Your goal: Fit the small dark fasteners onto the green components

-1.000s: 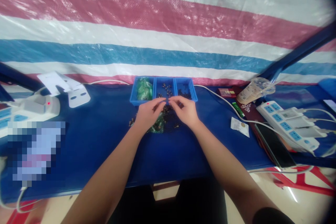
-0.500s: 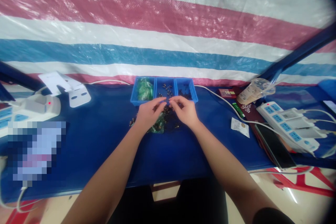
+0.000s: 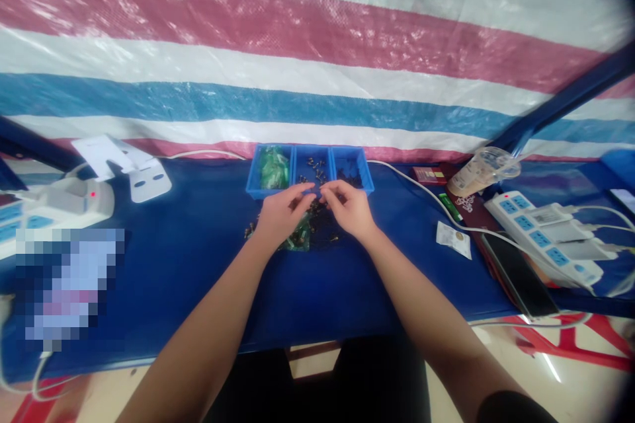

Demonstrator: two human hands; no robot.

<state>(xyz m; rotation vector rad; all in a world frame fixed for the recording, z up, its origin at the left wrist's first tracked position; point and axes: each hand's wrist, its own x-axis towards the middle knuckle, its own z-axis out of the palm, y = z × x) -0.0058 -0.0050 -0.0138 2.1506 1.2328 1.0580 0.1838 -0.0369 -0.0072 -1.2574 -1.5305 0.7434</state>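
Fingers (image 3: 296, 192), left and right, over small loose parts (image 3: 321, 218) on table (image 3: 317, 301).

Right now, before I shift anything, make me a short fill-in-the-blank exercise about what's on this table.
1. The divided tray has ____ compartments.
2. Its ____ compartment holds the green bundle.
3. Small parts lie near the left hand and right hand, on a tabletop coloured ____.
4. The plastic cup is on the person's ____ side.

Missing words: three; left; blue; right.
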